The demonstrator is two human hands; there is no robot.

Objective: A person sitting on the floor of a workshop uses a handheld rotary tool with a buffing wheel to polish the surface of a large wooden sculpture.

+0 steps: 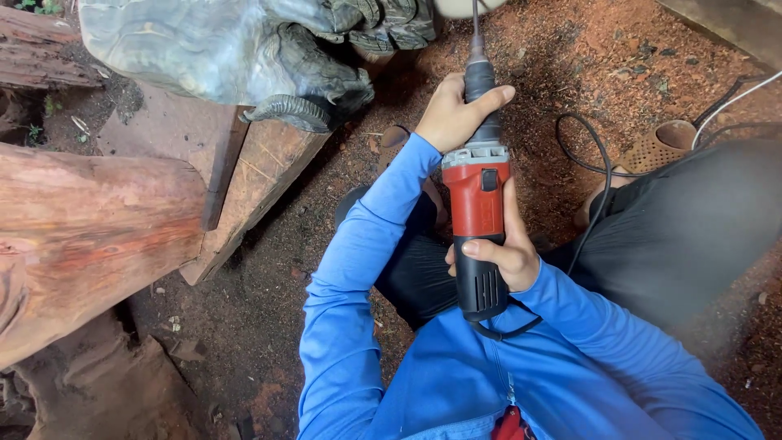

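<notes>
Bare sawdust ground [570, 73] lies open right of the grinder [477, 204]; the carved wooden turtle [236, 49] and log [90, 228] crowd the left.

both hands grip a red-and-black die grinder [477, 213] beside a carved wooden turtle [236, 53].

The carving [244, 57] sat on a plank [252, 187], left of the grinder [479, 212] (held in both hands), log [90, 236] further left.
</notes>
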